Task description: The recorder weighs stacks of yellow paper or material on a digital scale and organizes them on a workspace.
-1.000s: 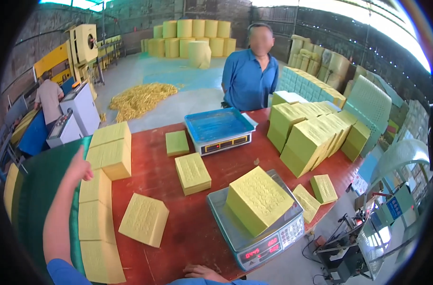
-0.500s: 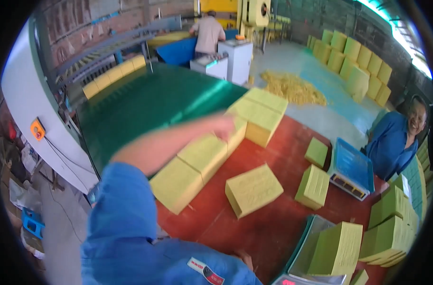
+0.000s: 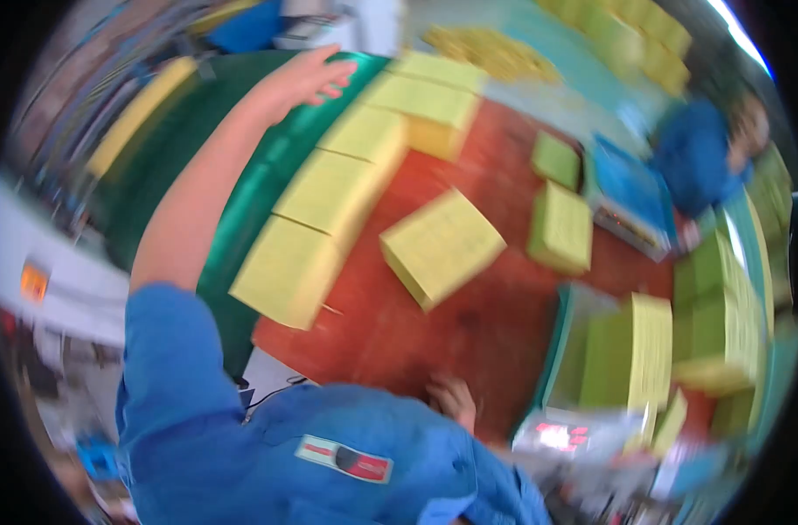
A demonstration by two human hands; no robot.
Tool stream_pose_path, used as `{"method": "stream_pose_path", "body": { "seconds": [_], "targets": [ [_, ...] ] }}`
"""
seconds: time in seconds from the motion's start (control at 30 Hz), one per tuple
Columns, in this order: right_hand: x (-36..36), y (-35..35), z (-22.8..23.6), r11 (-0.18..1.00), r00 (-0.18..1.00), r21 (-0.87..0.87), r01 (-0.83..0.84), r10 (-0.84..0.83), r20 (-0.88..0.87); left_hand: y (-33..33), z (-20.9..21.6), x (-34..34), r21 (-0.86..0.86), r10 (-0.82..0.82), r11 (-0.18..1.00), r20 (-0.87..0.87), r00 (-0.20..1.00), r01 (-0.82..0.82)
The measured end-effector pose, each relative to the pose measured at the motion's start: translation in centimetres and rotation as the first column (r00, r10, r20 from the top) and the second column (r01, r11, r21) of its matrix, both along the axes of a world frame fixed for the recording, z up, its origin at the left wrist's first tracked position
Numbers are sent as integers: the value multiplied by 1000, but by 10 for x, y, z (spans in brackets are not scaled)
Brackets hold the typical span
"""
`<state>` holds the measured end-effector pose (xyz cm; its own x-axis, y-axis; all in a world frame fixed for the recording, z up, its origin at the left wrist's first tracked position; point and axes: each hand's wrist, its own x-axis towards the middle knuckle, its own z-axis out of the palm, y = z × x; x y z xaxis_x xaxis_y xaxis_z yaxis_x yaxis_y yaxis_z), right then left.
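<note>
My left hand (image 3: 311, 80) reaches far out over the green conveyor belt (image 3: 254, 162), fingers spread, holding nothing. Beside it, along the belt's edge, runs a row of yellow blocks (image 3: 324, 188) that look like stacked paper. The row ends at the far side in a wider group of blocks (image 3: 429, 92). Low on the red table, close to my body, my right hand (image 3: 454, 401) rests with its fingers apart and nothing visible in them. A single yellow block (image 3: 442, 245) lies askew on the table between the row and the scales.
A scale with a lit red display (image 3: 556, 435) bears a large block (image 3: 630, 354). Farther right are a blue-topped scale (image 3: 630, 184), a small block (image 3: 563, 229) and piled blocks (image 3: 718, 324). A person in blue (image 3: 700, 153) sits at the right. Yellow scraps (image 3: 491, 52) lie on the floor.
My left hand has moved off the row of blocks to the left, over the belt, its fingers now spread. My view has shifted. The person at the right has a hand raised to the head.
</note>
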<state>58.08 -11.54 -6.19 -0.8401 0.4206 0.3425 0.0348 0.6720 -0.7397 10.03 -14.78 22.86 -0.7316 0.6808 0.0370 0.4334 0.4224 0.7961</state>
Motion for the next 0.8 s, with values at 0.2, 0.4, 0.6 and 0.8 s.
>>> {"method": "stream_pose_path", "body": {
  "seconds": [0.2, 0.4, 0.6, 0.8],
  "targets": [
    [-5, 0, 8, 1000, 998, 18, 9, -8, -69, 82, -151, 142, -259, -356, 925, -329, 875, 279],
    [2, 6, 4, 993, 976, 50, 104, -92, -199, 93, -179, 202, -572, -333, 819, -410, 849, 44],
    [29, 4, 6, 992, 943, -94, 88, -113, -313, 60, -190, 270, -625, -504, 768, -457, 733, 138],
    [95, 27, 115, 984, 881, 100, 150, -87, -464, -6, -165, 355, -598, -820, 564, -323, 473, 569]
  ]
}}
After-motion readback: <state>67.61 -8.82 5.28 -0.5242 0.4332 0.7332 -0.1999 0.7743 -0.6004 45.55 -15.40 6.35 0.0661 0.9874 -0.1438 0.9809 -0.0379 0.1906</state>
